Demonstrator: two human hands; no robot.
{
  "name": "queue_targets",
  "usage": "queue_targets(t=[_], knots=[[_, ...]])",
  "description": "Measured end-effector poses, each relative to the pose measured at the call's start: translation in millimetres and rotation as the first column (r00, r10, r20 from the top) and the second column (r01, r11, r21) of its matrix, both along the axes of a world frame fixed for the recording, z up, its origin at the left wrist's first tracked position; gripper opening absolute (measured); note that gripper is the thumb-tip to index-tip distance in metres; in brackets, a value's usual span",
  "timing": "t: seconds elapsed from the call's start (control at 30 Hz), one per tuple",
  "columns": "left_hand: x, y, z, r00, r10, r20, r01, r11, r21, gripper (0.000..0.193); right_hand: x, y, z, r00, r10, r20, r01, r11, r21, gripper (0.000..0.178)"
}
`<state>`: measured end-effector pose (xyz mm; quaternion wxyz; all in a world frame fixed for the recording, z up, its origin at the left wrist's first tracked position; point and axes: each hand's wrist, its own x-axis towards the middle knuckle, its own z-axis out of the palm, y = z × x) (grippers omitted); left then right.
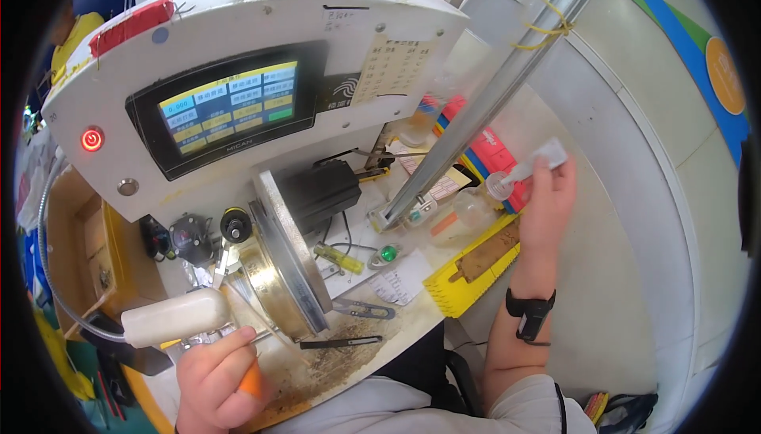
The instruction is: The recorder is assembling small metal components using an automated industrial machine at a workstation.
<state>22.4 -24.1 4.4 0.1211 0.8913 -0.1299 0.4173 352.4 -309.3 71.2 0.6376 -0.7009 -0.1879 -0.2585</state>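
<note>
White container (552, 150) in right hand (548, 195)

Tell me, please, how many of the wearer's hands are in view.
2: the left hand at lower left, holding an orange object; the right hand at right, holding a small white item.

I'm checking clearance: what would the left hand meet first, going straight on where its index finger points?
Probably the thin pale stick just beyond the left hand, then the brass drum; depth is unclear, so it might pass over the stick.
</note>
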Motion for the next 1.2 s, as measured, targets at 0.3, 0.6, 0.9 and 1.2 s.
queue_targets(t=[0.3, 0.6, 0.9, 1.2], knots=[[-7.5, 5.1, 2.8, 0.991, -0.005, -0.132, 0.0, 0.999, -0.036, 0.035, -71.5, 14.3, -58.5, 0.884, -0.04, 0.466, 0.157, 0.964, -0.215, 0.02], [-15.8, 14.8, -0.6, 0.986, -0.051, -0.161, 0.037, 0.995, -0.093, 0.038, -166.2, 65.2, -109.3, 0.748, 0.655, -0.104, -0.379, 0.294, -0.877, 0.025], [-20.1, 10.3, -4.3, 0.992, -0.039, -0.121, 0.022, 0.99, -0.136, 0.032, -149.9, 49.5, -48.4, 0.608, 0.643, -0.465, -0.697, 0.151, -0.701, 0.012], [-12.7, 13.2, -4.8, 1.0, 0.024, -0.008, -0.024, 0.999, -0.027, 0.017, -187.3, 97.9, -24.3, 0.63, 0.763, 0.145, -0.772, 0.636, 0.006, 0.054]])
